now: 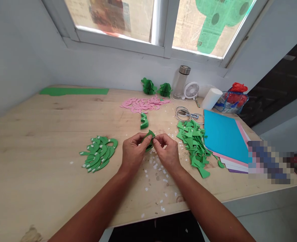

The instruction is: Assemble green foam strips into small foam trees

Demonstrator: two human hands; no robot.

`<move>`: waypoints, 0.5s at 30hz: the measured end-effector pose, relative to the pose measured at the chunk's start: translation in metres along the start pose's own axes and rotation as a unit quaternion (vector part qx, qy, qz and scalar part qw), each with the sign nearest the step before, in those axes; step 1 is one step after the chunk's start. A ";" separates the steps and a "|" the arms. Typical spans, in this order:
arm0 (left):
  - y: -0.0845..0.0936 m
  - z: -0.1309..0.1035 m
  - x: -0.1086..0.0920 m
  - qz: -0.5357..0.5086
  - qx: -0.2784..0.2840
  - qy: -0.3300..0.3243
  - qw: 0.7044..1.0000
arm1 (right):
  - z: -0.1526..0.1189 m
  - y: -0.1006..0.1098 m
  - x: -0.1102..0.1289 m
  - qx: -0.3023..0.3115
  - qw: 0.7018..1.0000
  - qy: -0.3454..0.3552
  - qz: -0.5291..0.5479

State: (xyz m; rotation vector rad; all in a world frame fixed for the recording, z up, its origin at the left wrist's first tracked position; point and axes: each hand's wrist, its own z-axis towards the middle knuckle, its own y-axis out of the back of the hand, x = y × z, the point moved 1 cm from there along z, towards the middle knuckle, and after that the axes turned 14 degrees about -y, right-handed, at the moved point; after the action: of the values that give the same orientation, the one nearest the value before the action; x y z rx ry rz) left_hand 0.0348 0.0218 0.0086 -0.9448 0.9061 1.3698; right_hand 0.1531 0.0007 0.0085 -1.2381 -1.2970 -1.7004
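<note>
Between my two hands is a small curved green piece, near the middle of the table. My left hand grips it from the left with thumb and fingers. At its right edge, my right hand pinches with thumb and forefinger. Just beyond lies a small stack of green pieces with white tabs. A fanned pile of green curved pieces, also with white tabs, rests to the left. Small white scraps are scattered under and around my hands.
Green offcuts lie right of my hands, beside blue sheets. Pink pieces, two green folded shapes, tape rings with scissors, a bottle, a fan and a white roll stand or lie farther back.
</note>
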 end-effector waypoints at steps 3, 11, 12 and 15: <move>-0.001 -0.001 0.000 0.002 0.002 0.003 1.000 | 0.002 0.000 -0.002 0.009 0.999 -0.023 0.034; -0.002 -0.002 -0.002 0.012 0.010 0.003 1.000 | 0.004 -0.001 -0.005 0.008 0.996 -0.053 0.071; -0.002 -0.002 -0.002 0.011 0.010 0.004 1.000 | 0.004 -0.001 -0.005 0.007 0.996 -0.055 0.073; -0.003 -0.002 -0.002 0.012 0.011 0.004 1.000 | 0.004 -0.001 -0.004 0.003 0.996 -0.058 0.070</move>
State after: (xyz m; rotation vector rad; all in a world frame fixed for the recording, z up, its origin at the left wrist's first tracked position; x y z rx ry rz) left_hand 0.0377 0.0193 0.0094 -0.9264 0.9396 1.3753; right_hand 0.1545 0.0044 0.0042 -1.4092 -1.2488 -1.5442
